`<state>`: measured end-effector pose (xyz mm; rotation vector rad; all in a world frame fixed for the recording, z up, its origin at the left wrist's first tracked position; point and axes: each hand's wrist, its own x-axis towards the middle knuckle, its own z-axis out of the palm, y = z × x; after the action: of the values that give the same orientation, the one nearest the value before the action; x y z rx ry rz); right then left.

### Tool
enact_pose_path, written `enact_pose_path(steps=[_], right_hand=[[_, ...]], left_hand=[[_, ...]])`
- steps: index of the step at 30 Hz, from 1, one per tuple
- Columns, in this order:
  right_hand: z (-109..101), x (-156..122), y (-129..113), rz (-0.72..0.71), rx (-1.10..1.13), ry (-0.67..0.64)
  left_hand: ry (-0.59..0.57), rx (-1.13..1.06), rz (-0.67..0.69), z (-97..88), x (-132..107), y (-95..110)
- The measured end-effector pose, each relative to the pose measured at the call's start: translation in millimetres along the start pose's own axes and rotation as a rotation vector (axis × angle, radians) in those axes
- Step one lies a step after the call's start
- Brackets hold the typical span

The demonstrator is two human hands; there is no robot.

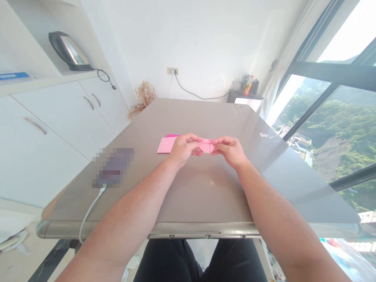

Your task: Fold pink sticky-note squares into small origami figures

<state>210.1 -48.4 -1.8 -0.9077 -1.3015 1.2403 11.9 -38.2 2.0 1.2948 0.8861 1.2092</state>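
Observation:
Between my two hands is a small piece of folded pink paper (pixel 206 147), held above the middle of the table. My left hand (pixel 185 148) pinches its left end with thumb and fingers. At the right end, my right hand (pixel 230 149) grips it the same way. Fold lines show on the paper, and its lower corners slant inward. Partly behind my left hand lies a light pink sheet stack (pixel 165 145), with a darker pink edge (pixel 172 136) showing at its back.
A blurred-out phone-like object (pixel 113 168) lies on the table's left with a white cable (pixel 88 213) running over the front edge. The grey table (pixel 205 196) reaches toward the wall. A kettle (pixel 70 51) stands on the left shelf; windows (pixel 331 117) are on the right.

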Motion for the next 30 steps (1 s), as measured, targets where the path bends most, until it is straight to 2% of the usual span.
enact_pose_path(steps=[9,14,19,23,25,30], right_hand=[[-1.3,1.2,1.2,0.021,-0.014,0.011],[0.5,0.2,-0.5,-0.018,-0.108,0.023],[5.9,-1.6,2.6,-0.077,-0.271,0.008],[8.2,-2.9,3.5,-0.090,-0.335,0.009],[7.6,-3.1,2.6,-0.088,-0.323,0.013],[5.7,-3.8,-1.3,-0.053,-0.200,0.003]], left_hand=[[-0.023,-0.017,0.001,-2.5,1.7,-3.9],[-0.017,-0.048,-0.018,-2.0,1.7,-5.8],[0.103,-0.078,-0.155,0.8,2.6,-7.6],[-0.004,-0.116,-0.257,-1.3,2.7,-6.9],[-0.033,-0.122,-0.232,-2.3,2.9,-7.1],[0.009,-0.095,-0.135,-0.7,2.7,-7.4]])
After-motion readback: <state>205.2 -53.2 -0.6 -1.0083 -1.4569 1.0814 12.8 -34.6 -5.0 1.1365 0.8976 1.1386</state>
